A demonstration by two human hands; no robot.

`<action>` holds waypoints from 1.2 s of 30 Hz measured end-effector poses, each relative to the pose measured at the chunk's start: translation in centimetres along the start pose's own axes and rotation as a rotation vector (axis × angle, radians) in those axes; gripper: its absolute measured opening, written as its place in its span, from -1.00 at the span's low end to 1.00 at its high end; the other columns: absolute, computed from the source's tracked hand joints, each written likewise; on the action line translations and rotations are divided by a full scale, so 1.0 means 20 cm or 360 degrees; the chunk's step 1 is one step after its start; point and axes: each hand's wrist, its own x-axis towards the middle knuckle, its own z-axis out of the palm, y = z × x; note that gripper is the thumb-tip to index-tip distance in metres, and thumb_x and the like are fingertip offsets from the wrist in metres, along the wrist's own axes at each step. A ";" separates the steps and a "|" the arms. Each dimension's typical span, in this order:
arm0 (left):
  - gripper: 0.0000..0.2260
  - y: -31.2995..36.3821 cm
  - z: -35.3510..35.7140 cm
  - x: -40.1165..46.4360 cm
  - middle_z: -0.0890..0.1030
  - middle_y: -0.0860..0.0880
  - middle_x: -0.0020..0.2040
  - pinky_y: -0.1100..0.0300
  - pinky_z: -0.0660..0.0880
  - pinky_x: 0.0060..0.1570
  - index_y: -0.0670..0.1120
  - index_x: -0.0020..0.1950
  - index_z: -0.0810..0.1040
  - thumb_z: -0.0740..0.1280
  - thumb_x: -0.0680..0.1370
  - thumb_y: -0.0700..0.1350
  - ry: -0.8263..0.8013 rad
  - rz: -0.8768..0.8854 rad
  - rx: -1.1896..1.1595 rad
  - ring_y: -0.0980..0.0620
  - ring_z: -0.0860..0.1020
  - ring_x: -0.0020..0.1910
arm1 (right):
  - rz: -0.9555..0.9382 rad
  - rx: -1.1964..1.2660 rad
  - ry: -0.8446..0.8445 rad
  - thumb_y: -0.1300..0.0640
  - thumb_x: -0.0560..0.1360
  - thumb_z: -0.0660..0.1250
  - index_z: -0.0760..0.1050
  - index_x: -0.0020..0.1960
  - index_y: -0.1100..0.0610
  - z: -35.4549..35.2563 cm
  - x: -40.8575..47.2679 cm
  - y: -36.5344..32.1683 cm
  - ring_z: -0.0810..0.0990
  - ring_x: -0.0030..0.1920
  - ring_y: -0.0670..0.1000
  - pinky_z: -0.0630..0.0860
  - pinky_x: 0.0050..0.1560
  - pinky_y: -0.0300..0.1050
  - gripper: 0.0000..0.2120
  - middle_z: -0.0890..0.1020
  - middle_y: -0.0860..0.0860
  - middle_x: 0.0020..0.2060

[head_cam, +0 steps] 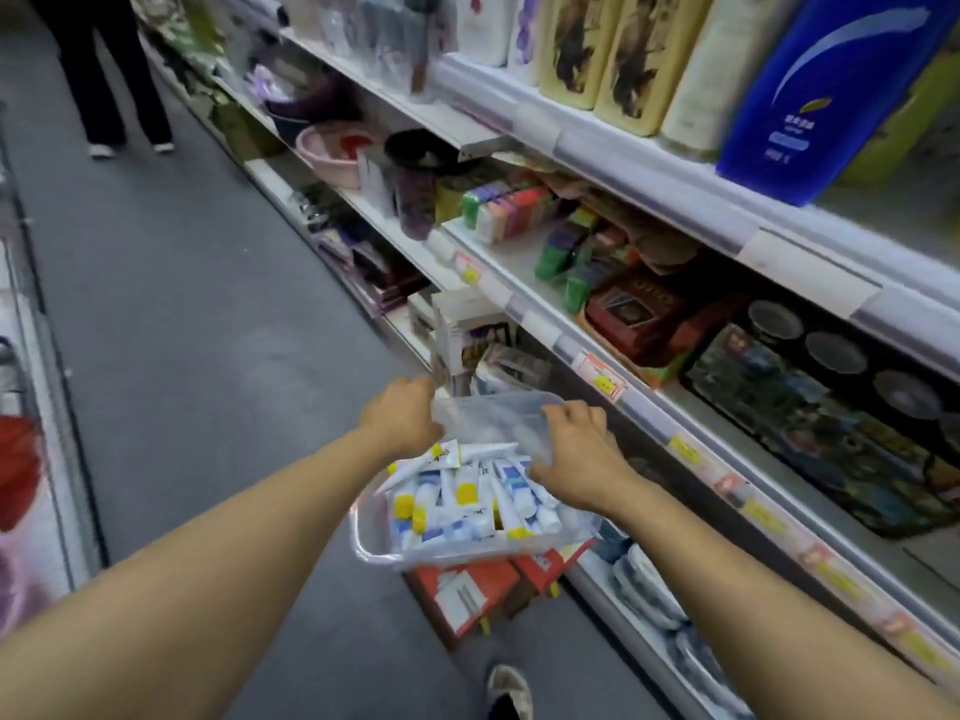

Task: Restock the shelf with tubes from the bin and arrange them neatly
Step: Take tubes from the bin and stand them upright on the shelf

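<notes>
From the head camera, a clear plastic bin sits low in the centre of the frame, held out over the aisle floor beside the shelf, which runs up the right side. Inside it lies a loose heap of white tubes with yellow and blue caps, crossing one another at all angles.

The left hand holds the bin's far left edge; its fingers are hidden behind the rim, so how they lie I cannot tell. The right hand rests on the far right edge, fingers curled down over the rim and gripping it.

The tubes look light, soft-bodied and a little slick, likely to dent if squeezed. Best taken near the stiff cap end or across the flat crimp, a few together.
</notes>
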 end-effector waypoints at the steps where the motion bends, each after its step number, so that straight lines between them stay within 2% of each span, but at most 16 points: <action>1: -0.54 -0.04 0.04 0.02 0.42 -0.18 0.28 0.01 0.40 0.22 -0.12 0.33 0.34 0.36 0.48 -0.04 -0.0031 -0.0048 -0.0004 -0.19 0.41 0.28 | 0.0000 -0.0005 -0.0037 -0.07 0.46 0.32 0.11 0.46 0.13 0.04 0.04 0.01 0.13 0.40 0.20 0.25 0.36 0.05 -0.31 0.20 0.15 0.39; 5: -0.53 -0.17 0.23 0.10 0.38 -0.18 0.32 0.01 0.40 0.24 -0.12 0.34 0.33 0.35 0.48 -0.04 -0.0145 -0.0229 -0.0031 -0.18 0.42 0.27 | -0.0014 0.0016 -0.0174 -0.03 0.46 0.32 0.16 0.42 0.13 0.19 0.20 0.04 0.16 0.37 0.20 0.26 0.32 0.02 -0.37 0.24 0.15 0.37; 12: -0.60 -0.30 0.51 0.32 0.43 -0.16 0.22 0.05 0.42 0.16 -0.12 0.26 0.36 0.34 0.47 -0.04 -0.0256 -0.0448 -0.0085 -0.17 0.46 0.20 | -0.0023 0.0068 -0.0361 -0.01 0.46 0.33 0.18 0.41 0.12 0.43 0.55 0.14 0.18 0.37 0.17 0.25 0.34 -0.02 -0.40 0.24 0.13 0.35; 18: -0.53 -0.37 0.75 0.53 0.44 -0.18 0.22 0.04 0.43 0.15 -0.15 0.32 0.32 0.35 0.47 -0.05 -0.0316 -0.0610 -0.0195 -0.17 0.45 0.21 | -0.0024 0.0120 -0.0421 0.02 0.47 0.31 0.21 0.37 0.12 0.64 0.83 0.22 0.20 0.35 0.16 0.26 0.29 -0.03 -0.46 0.28 0.13 0.32; 23: -0.54 -0.42 0.92 0.70 0.41 -0.16 0.25 -0.01 0.42 0.18 -0.13 0.32 0.31 0.33 0.48 -0.05 -0.0290 -0.0689 -0.0215 -0.18 0.43 0.23 | 0.0003 0.0163 -0.0488 0.03 0.47 0.31 0.21 0.38 0.14 0.82 0.96 0.30 0.20 0.36 0.16 0.27 0.32 -0.02 -0.44 0.30 0.13 0.33; 27: -0.52 -0.46 1.02 0.82 0.38 -0.17 0.28 -0.03 0.39 0.23 -0.12 0.35 0.29 0.33 0.47 -0.10 -0.0240 -0.0742 -0.0227 -0.20 0.42 0.24 | 0.0053 0.0196 -0.0546 0.03 0.49 0.31 0.14 0.44 0.13 0.95 1.01 0.36 0.14 0.41 0.14 0.21 0.39 -0.02 -0.39 0.24 0.11 0.38; 33: -0.54 -0.58 1.18 0.93 0.44 -0.19 0.25 -0.03 0.41 0.16 -0.14 0.33 0.28 0.33 0.47 -0.15 -0.0269 -0.0808 -0.0198 -0.22 0.46 0.21 | 0.0069 0.0271 -0.0550 0.05 0.49 0.32 0.15 0.42 0.10 1.11 1.07 0.37 0.15 0.40 0.11 0.23 0.35 -0.04 -0.42 0.23 0.07 0.39; 36: -0.59 -0.61 1.24 0.95 0.47 -0.23 0.20 -0.07 0.44 0.12 -0.18 0.31 0.29 0.28 0.49 -0.20 -0.0264 -0.0755 -0.0174 -0.24 0.48 0.16 | 0.0037 0.0266 -0.0530 0.05 0.49 0.32 0.14 0.43 0.10 1.16 1.11 0.36 0.15 0.41 0.10 0.25 0.35 -0.02 -0.41 0.24 0.08 0.38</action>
